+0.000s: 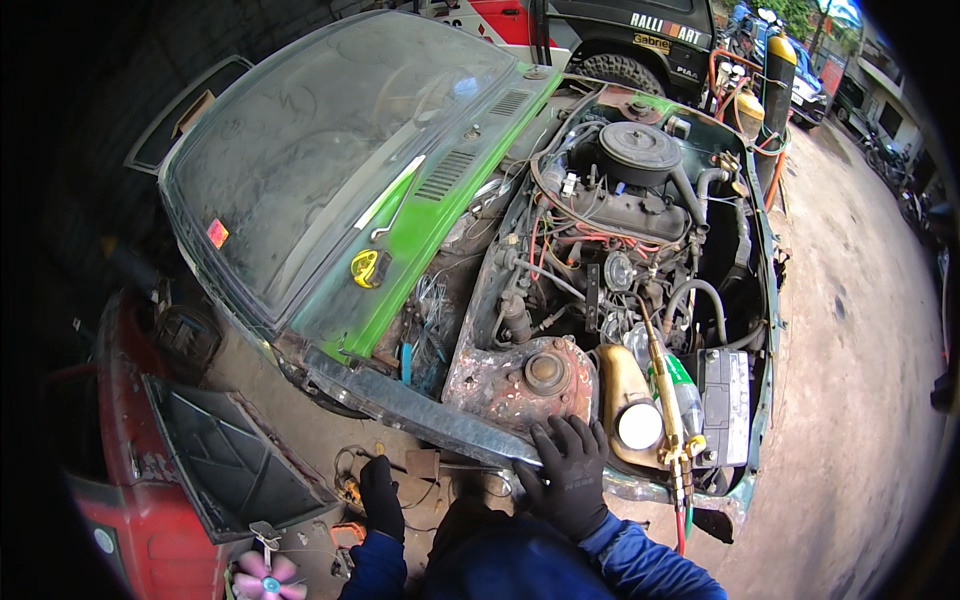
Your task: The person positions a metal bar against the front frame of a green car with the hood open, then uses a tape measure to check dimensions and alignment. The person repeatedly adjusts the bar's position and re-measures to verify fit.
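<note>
My right hand [572,478], in a dark glove, lies with spread fingers on the near fender edge of a green car's engine bay, by the rusty strut tower [520,385]. It holds nothing. To its right are a yellowed plastic reservoir with a white cap [639,426] and a brass gas torch [664,385] lying over the bay's edge. My left hand [382,500], also gloved, hangs free beside the fender with fingers extended and no visible object in it. Below it, cables and an orange-and-black tool [350,490] lie on the ground.
The engine's round air cleaner [640,150] and a battery [724,405] sit in the bay. A yellow tape measure [370,268] and a metal rod [400,200] rest on the green cowl. At lower left stand a dark panel [235,450], a red vehicle [150,480] and a pink fan [268,578]. Gas cylinders [778,90] stand beyond.
</note>
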Tool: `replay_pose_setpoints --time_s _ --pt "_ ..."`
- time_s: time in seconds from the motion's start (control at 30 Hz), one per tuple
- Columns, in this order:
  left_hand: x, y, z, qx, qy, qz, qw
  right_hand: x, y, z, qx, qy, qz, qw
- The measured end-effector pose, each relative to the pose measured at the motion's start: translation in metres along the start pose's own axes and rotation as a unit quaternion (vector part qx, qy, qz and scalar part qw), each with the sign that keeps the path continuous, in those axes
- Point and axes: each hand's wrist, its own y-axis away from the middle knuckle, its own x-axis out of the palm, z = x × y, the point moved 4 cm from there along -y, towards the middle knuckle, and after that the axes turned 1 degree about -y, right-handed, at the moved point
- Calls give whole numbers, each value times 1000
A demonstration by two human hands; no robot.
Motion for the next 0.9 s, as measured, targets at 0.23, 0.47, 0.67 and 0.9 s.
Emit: replay_pose_setpoints --time_s 0.23,0.47,0.67,0.9 --pt "14 51 -89 200 -5 45 979 1 4 2 1 5 -12 1000" --pt "-4 89 -231 327 82 133 932 -7 3 9 -2 -2 -51 999" --pt "-120 116 -322 543 125 107 823 -80 -10 81 -43 -106 -153 982" --pt "-200 148 -342 681 329 131 641 -203 2 202 -354 -296 -330 824"
